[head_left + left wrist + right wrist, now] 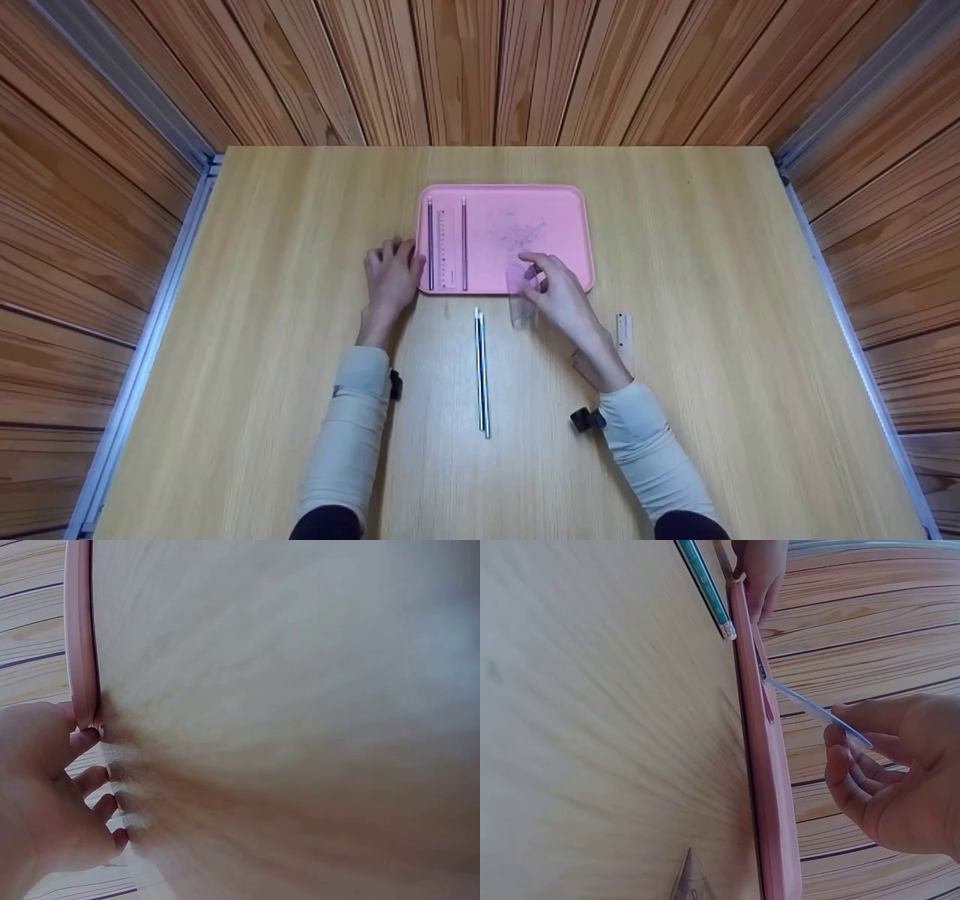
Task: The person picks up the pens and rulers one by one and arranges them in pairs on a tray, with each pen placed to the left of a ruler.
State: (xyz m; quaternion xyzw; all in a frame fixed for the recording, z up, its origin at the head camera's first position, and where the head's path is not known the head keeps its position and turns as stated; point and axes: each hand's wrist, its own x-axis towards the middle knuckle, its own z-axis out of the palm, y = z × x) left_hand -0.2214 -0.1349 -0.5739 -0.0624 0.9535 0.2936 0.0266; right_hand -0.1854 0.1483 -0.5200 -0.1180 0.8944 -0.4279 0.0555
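My left hand (391, 279) grips the front left corner of the pink tray (555, 196), thumb and forefinger at its rim. In the left wrist view the other fingertips (111, 802) of that hand rest on the table. My right hand (556, 289) pinches a thin clear plastic piece (519, 304) between thumb and fingers, tilted over the tray's front edge. It shows nearly edge-on in the right wrist view. In the tray, a clear ruler (446, 249) lies between two dark pencils, one on the left (430, 244) and one on the right (464, 244).
Two pencils (481, 375) lie side by side on the wooden table (247, 360), in front of the tray. Right of them are a clear triangle (587, 367), partly under my right wrist, and a small ruler (624, 334). Wooden walls surround the table's back and sides.
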